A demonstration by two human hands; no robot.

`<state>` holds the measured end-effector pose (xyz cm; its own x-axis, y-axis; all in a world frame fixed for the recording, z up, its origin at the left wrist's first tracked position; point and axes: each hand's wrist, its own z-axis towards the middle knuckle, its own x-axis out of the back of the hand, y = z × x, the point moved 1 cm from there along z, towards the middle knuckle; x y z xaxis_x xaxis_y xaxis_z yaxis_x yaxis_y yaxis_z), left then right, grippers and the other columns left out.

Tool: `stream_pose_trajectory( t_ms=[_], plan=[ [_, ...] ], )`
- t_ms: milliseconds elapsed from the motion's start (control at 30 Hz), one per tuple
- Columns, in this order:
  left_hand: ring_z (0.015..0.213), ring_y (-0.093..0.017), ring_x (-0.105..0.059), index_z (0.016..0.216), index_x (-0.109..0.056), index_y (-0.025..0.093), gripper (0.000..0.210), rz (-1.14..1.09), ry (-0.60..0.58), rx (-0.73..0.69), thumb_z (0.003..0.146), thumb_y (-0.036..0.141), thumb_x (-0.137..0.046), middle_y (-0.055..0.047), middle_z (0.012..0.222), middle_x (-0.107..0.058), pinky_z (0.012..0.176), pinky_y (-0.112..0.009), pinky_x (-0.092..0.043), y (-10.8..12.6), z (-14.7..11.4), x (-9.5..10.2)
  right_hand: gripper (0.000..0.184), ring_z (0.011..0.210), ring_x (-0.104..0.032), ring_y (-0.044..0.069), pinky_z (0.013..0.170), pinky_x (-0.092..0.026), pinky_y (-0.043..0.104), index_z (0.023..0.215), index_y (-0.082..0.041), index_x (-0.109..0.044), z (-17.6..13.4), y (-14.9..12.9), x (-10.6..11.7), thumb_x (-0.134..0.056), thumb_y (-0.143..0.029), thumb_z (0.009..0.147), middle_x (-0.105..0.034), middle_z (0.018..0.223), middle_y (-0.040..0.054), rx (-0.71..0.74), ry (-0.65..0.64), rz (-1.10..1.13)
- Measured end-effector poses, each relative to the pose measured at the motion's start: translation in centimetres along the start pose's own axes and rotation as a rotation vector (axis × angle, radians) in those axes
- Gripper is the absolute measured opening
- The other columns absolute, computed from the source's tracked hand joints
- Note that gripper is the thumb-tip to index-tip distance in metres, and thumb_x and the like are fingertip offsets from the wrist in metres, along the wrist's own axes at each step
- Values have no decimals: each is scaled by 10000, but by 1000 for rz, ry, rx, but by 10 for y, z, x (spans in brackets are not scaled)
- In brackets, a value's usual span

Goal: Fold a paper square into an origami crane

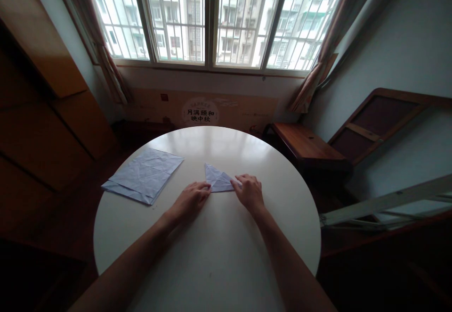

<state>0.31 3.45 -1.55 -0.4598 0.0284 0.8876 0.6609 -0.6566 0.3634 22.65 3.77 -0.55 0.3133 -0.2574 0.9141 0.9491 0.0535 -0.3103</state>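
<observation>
A small folded sheet of pale paper [218, 179], roughly a triangle with one corner pointing away from me, lies on the white round table [219, 246]. At its near left corner, the curled fingers of my left hand [193, 197] pinch the edge. My right hand [250, 190] grips the right corner, thumb on the paper and fingers bent over it, which hides that corner. To the left of my hands lies a stack of creased pale paper sheets [144, 173], touched by neither hand.
A wooden bench [300, 140] stands beyond the table's right edge, near a framed panel [377, 119] leaning on the wall. Cabinets [52, 147] line the left side. A barred window [208, 20] and a printed board [201, 107] are ahead.
</observation>
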Motion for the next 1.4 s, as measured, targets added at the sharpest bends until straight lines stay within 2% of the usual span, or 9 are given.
stream_pose_trajectory(
  t_ms=[167, 333, 400, 600, 733, 867, 967, 1233, 1400],
  plan=[
    [1097, -209, -584, 925, -721, 235, 268, -70, 22, -78, 934, 273, -456, -65, 1180, -650, 970, -357, -433, 1, 2, -4, 380, 1020, -549, 271, 826, -389, 360, 1153, -213, -637, -2, -3, -10, -568, -421, 843, -644, 1096, 109, -10, -89, 8],
    [973, -198, -606, 936, -715, 243, 209, -63, 49, -11, 903, 263, -510, -57, 1066, -665, 885, -342, -447, -2, 0, -2, 343, 1009, -568, 267, 825, -381, 357, 1119, -234, -651, -4, -6, -11, -596, -383, 815, -659, 1059, 89, -65, -125, 71],
    [955, -212, -593, 975, -704, 238, 185, -26, 61, 60, 870, 292, -561, -64, 1046, -655, 874, -359, -437, -4, -1, -1, 326, 1011, -570, 266, 828, -376, 360, 1098, -237, -659, -5, -10, -11, -603, -376, 808, -663, 1046, 81, -69, -136, 90],
    [1056, -303, -499, 1041, -673, 211, 377, 89, 77, 337, 789, 485, -619, -114, 1112, -583, 885, -446, -388, -10, 1, -7, 324, 996, -580, 242, 836, -360, 345, 1088, -229, -663, -7, -19, -14, -618, -362, 795, -663, 1022, 74, -27, -191, 152],
    [1116, -307, -475, 1106, -652, 260, 420, 15, 18, 481, 751, 484, -651, -88, 1181, -555, 907, -443, -370, -10, 4, -10, 341, 998, -578, 234, 837, -352, 329, 1094, -216, -662, -7, -18, -15, -624, -364, 790, -662, 1022, 76, -6, -193, 175],
    [1146, -287, -472, 1163, -624, 270, 445, -100, -4, 536, 752, 439, -649, -72, 1198, -556, 933, -407, -361, -11, 6, -9, 349, 1009, -575, 237, 843, -348, 331, 1103, -211, -659, -6, -17, -17, -627, -361, 788, -661, 1028, 71, -18, -190, 213],
    [1153, -301, -455, 1195, -605, 263, 516, -60, 15, 596, 722, 459, -663, -89, 1219, -526, 933, -404, -357, -11, 4, -9, 368, 1014, -569, 245, 841, -352, 337, 1112, -213, -655, -5, -16, -20, -636, -368, 779, -651, 1034, 76, -36, -193, 211],
    [1146, -305, -429, 1203, -599, 277, 515, -11, -32, 547, 724, 456, -659, -99, 1221, -505, 921, -414, -329, -7, 5, -9, 381, 1009, -544, 261, 830, -370, 350, 1074, -210, -656, -4, -15, -23, -673, -389, 738, -626, 1030, 95, -40, -140, 208],
    [1162, -321, -426, 1258, -562, 257, 587, -34, -22, 561, 713, 447, -669, -113, 1235, -511, 933, -435, -330, -8, 5, -10, 298, 902, -584, 226, 806, -400, 360, 988, -218, -632, -2, -13, -25, -685, -296, 705, -670, 931, 50, -62, -98, 381]
  ],
)
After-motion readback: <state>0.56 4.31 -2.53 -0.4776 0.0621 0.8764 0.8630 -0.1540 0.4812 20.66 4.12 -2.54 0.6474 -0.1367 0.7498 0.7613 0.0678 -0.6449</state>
